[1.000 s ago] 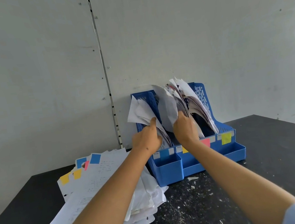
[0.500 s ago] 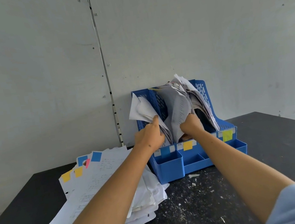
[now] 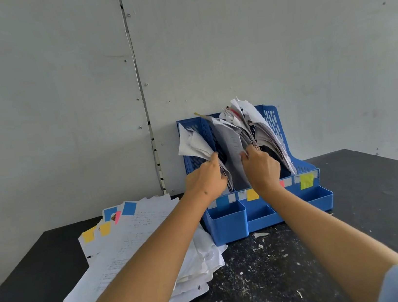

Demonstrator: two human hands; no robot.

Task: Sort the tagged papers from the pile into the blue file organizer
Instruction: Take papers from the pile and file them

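Observation:
The blue file organizer stands against the wall at the back of the black table, its upright slots stuffed with papers and marked by colored tags along the front. My left hand grips the white sheets in the leftmost slot. My right hand holds the edges of the papers in the middle slot. A loose pile of tagged papers lies flat on the table to the left of the organizer, with blue, yellow and pink tags at its far edge, partly hidden by my left forearm.
The black table is speckled with small white paper scraps in front of the organizer. A grey wall with a vertical metal strip rises directly behind. The organizer's low front trays hold nothing visible.
My right hand moved from the middle slot's front lip up and left onto the papers' edges. The grey sheet now sits deeper in the middle slot. My left hand stayed in place.

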